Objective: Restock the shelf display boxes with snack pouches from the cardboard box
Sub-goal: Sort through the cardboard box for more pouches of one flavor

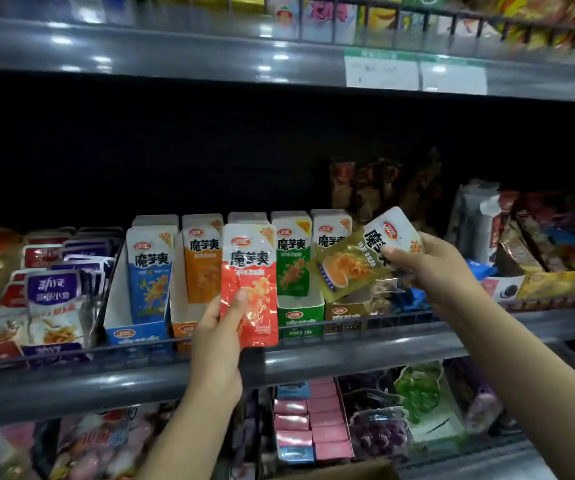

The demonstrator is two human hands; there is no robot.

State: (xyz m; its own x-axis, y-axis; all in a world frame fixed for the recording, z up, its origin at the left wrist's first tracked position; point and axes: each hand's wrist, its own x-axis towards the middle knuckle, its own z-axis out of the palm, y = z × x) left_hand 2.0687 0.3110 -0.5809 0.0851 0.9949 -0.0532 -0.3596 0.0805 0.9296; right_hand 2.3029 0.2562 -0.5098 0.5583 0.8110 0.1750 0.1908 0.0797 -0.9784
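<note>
While upright, red pouch (248, 285) in left hand (217, 336), gold pouch (352, 263) in right hand (433, 271).

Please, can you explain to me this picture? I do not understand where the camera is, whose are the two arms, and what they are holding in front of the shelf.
There is no machine here. A person wears one camera on the head, so you look down their own arms at a shop shelf.

The left hand grips a red snack pouch, upright, in front of the row. The right hand pinches a tilted yellow pouch above the yellow display box.

On the shelf, open display boxes stand side by side, each holding pouches: blue, orange, green. Purple pouches lie further left.

The carton near the bottom edge may be the supply box.
</note>
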